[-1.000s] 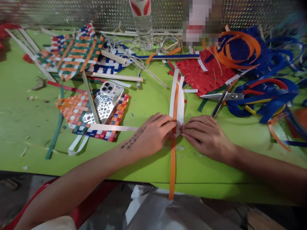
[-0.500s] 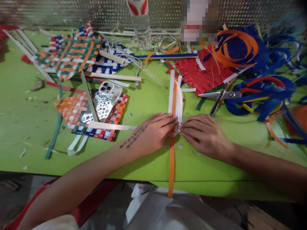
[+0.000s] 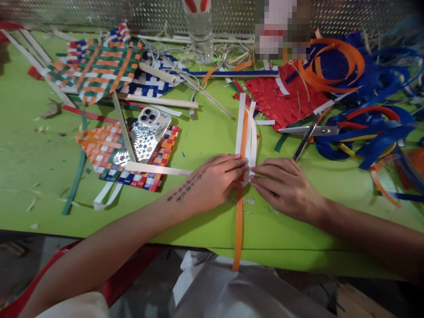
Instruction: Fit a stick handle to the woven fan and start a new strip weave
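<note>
Near the middle of the green table (image 3: 205,221), my left hand (image 3: 223,176) presses its closed fingers onto a small crossing of flat strips. An orange strip (image 3: 239,225) runs through this crossing and hangs over the table's front edge. White strips (image 3: 241,119) stick out beyond my fingers, one of them bent in a loop. On the right side, my right hand (image 3: 280,185) pinches the edge of a white strip with thumb and fingertips close together. Another white strip (image 3: 162,169) reaches leftward from under my left hand. My fingers cover most of the crossing.
At left, a phone (image 3: 152,137) lies on a woven multicoloured piece (image 3: 168,150). Scissors (image 3: 324,130) and a dark pen-like tool (image 3: 304,143) lie beyond my right hand, near a red woven piece (image 3: 288,95) and orange coils (image 3: 357,57). A water bottle (image 3: 200,37) stands behind.
The white loop has spread a little to the right, away from the orange strip. Both hands stay nearly in place at the crossing. The whole view has shifted slightly.
</note>
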`<state>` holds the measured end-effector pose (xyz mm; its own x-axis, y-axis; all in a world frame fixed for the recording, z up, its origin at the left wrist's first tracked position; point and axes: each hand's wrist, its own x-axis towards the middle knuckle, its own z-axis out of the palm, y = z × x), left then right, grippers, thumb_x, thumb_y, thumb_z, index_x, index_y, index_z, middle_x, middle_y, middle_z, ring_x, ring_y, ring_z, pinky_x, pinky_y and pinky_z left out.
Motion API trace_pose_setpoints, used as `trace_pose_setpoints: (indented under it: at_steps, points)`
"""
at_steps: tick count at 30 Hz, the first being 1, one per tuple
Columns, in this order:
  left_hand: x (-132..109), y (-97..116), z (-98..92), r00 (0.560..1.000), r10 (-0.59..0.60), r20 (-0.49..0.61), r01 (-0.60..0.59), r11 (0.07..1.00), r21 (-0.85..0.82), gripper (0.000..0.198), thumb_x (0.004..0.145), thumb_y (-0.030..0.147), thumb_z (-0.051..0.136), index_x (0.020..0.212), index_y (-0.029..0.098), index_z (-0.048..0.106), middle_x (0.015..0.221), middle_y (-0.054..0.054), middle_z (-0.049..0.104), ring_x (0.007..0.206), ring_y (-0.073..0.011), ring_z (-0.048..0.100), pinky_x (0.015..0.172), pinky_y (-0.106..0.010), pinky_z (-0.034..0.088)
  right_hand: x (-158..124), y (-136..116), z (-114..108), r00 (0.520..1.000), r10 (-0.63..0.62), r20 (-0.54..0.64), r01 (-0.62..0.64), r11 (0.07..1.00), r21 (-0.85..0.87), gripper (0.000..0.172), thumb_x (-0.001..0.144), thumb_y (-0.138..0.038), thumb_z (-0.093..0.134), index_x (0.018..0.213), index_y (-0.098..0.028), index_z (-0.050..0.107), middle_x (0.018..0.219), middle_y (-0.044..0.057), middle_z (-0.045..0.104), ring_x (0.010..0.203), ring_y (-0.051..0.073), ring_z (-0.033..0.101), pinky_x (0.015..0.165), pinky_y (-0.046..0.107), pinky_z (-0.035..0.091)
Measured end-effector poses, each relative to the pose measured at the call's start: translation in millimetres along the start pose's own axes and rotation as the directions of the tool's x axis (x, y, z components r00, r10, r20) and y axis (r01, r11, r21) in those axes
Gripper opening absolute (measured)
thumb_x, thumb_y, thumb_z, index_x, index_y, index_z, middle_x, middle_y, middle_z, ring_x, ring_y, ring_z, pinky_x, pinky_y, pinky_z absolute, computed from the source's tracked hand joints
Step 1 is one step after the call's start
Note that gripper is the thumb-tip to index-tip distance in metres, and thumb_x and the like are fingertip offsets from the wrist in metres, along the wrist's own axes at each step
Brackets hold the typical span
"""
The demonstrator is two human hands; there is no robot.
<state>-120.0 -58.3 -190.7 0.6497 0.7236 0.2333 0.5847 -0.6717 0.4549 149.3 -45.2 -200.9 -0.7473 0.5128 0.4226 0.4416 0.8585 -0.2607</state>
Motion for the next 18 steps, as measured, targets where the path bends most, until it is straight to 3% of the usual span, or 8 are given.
trace_pose_setpoints:
  at_steps: [3,8,18]
  points:
    - [0,0,0.1,1.000,-0.003,-0.011,0.002,1.000,-0.011,0.035,0.108,0.018,0.057,0.139,0.015,0.072,0.149,-0.014,0.071,0.146,-0.0292,0.063,0.126,-0.052,0.052,1,1,-1,0.999,-0.035,0.007,0.035,0.999,0.030,0.020,0.102,-0.014,0.068,0.117,-0.022,0.078,0.126,0.012,0.078,0.125,0.032,0.070,0.100,0.050,0.061]
    - [0,0,-1.0,1.000,-0.016,0.013,0.016,1.000,-0.022,0.035,0.108,0.018,0.057,0.139,0.017,0.072,0.151,-0.014,0.070,0.148,-0.0291,0.062,0.126,-0.053,0.050,4,3,-3,0.994,-0.107,0.034,0.107,0.994,0.014,0.018,0.104,-0.015,0.065,0.118,-0.019,0.075,0.111,0.011,0.080,0.109,0.028,0.074,0.093,0.044,0.061]
    - [0,-3,-1.6,0.998,-0.055,0.028,0.057,0.996,-0.067,0.039,0.105,0.016,0.060,0.142,0.020,0.070,0.152,-0.011,0.070,0.148,-0.0275,0.061,0.128,-0.054,0.044,11,-4,1,0.994,-0.105,0.027,0.106,0.992,-0.073,0.020,0.107,-0.026,0.067,0.124,-0.022,0.075,0.105,0.007,0.081,0.096,0.025,0.072,0.082,0.041,0.055]
